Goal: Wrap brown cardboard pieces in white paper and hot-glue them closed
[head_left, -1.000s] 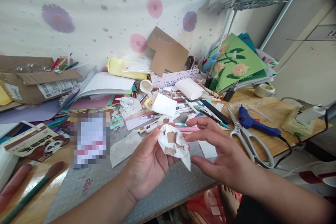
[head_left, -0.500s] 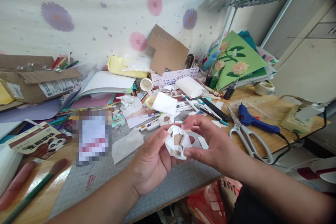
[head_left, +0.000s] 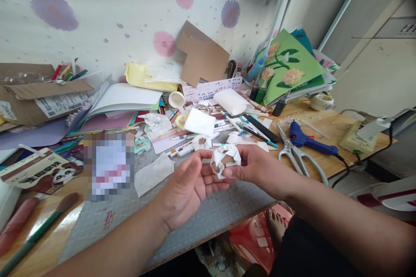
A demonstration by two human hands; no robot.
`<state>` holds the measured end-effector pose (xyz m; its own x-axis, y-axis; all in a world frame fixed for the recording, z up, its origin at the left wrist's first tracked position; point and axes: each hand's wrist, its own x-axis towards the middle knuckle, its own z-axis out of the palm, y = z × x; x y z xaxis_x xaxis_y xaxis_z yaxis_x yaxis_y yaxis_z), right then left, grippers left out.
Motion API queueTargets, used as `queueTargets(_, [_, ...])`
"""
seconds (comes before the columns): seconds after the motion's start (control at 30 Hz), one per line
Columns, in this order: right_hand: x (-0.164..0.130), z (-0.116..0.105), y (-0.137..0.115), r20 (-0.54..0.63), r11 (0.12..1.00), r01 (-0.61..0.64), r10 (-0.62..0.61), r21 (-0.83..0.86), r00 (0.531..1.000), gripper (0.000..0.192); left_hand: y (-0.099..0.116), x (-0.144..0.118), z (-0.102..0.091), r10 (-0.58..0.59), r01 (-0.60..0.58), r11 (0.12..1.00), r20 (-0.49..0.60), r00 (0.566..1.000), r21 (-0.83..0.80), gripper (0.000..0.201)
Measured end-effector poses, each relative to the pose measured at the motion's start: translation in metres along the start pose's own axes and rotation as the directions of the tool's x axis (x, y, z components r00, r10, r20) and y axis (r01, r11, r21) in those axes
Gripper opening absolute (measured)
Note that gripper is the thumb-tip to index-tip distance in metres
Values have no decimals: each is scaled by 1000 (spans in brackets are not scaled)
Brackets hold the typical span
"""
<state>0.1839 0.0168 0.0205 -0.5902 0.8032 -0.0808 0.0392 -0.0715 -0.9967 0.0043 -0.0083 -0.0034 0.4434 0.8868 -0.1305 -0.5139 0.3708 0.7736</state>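
paper bundle (head_left: 226, 160): white, crumpled, brown at centre | right hand (head_left: 256, 169): pinches it | left hand (head_left: 186, 192): loosely spread just beside

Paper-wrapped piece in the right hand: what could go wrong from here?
The paper-wrapped piece might come undone: its folded edges look crumpled and uneven.
It could slip, since the right hand grips it at one side, though the open left hand is close by.
The scissors lie near the right forearm, so a sideways sweep could knock them.
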Motion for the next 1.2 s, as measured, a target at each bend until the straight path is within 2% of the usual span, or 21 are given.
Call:
queueTargets(0.1, [2, 1, 1, 1, 997, 52, -52, 54, 999, 18, 0, 0, 0, 82, -75, 977, -28, 996, 201, 31])
queueTargets(0.23, [3, 7, 6, 13, 991, 44, -46, 127, 999, 19, -1, 0, 1, 126, -85, 923, -87, 988, 376, 10])
queueTargets(0.33, [3, 8, 8, 9, 985, 40, -42, 168, 999, 21, -1, 1, 1, 128, -59, 930, -168, 977, 363, 13])
queueTargets(0.5, [1, 2, 10, -145, 993, 20, -3, 119, 990, 27, 3, 3, 0, 110, -25, 951, -262, 959, 307, 21])
queueTargets(0.67, [2, 8, 14, -188, 997, 35, -22, 66, 982, 46, 3, 2, 1, 119, -17, 926, -250, 961, 377, 20])
queueTargets(0.8, [4, 17, 17, -259, 993, 32, -2, 114, 966, 39, 3, 1, 4, 122, -20, 910, -221, 968, 415, 17])
queueTargets(0.9, [4, 19, 16, -302, 984, 16, 39, 179, 953, 41, 3, 1, 4, 81, -17, 924, -152, 985, 383, 12])
queueTargets(1.0, [3, 18, 16, -251, 978, 14, 39, 206, 967, 49, 2, 2, 2, 79, -21, 910, -122, 989, 414, 15])
queueTargets(1.07, [1, 13, 17, -235, 983, 50, -7, 177, 972, 52, 2, 3, -1, 133, -48, 878, -148, 980, 476, 14])
queueTargets(1.2, [-6, -5, 18, -368, 997, 78, -65, 20, 928, 25, 4, 5, -4, 213, -67, 823, -198, 957, 564, 16])
